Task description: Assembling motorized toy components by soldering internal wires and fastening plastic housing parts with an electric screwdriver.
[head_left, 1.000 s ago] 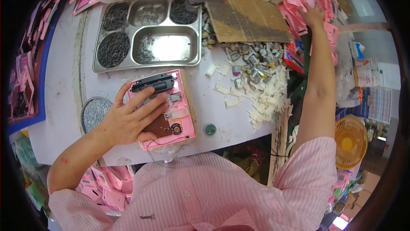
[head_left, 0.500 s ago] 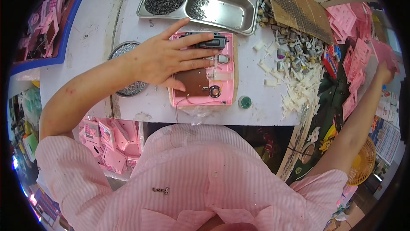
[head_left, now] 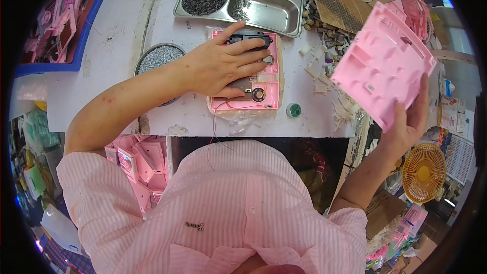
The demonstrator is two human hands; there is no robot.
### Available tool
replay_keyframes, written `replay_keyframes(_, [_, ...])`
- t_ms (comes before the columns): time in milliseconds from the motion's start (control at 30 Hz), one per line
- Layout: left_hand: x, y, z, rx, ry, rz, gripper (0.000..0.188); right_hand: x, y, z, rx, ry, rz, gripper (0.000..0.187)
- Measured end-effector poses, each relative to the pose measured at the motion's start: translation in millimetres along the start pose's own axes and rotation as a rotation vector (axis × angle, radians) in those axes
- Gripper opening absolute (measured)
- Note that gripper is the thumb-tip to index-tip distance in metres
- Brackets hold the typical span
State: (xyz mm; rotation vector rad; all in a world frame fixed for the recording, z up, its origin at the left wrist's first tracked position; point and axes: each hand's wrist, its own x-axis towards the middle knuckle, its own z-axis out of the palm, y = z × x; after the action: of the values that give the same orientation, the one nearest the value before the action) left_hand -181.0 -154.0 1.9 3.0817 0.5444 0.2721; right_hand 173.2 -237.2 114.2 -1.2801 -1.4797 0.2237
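Observation:
My left hand [head_left: 228, 63] lies flat with spread fingers on a pink plastic housing [head_left: 273, 102] near the table's front edge. Inside the housing are a black plastic part [head_left: 253, 37], a brown board [head_left: 243, 84] and a small round speaker [head_left: 258, 94]; my fingers partly cover them. Thin wires hang from it over the table edge. Off to the right, my right hand [head_left: 410, 124] grips a pink plastic panel [head_left: 380, 66] by its lower right edge. The panel is raised and tilted, its ribbed, studded face showing. A pad and clear plastic lie under the housing.
Behind the housing stands a metal compartment tray [head_left: 264, 14] of small dark and silver parts. A round dish [head_left: 162, 57] of screws sits left, a small green pot [head_left: 293, 111] right. White plastic pieces [head_left: 319, 89], small motors and cardboard [head_left: 337, 3] lie farther right. A blue-rimmed bin [head_left: 76, 61] stands far left.
My right hand has come from the far right pile inward with the pink panel, now large and raised beside the table. My left hand stays on the housing; the view has shifted slightly.

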Motion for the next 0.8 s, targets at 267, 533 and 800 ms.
replay_keyframes(267, [0,18,-20,-0.405,0.382,-0.217,0.085,-14,-24,59,-0.013,-0.186,-0.019,0.069])
replay_keyframes(533, [13,49,-55,-1.881,0.886,-0.679,0.053,-6,-14,127,0.208,-0.367,-0.246,0.076])
replay_keyframes(800, [-23,78,-19,-0.924,0.445,-0.911,0.080,-77,0,116,0.087,-0.582,0.410,0.061])
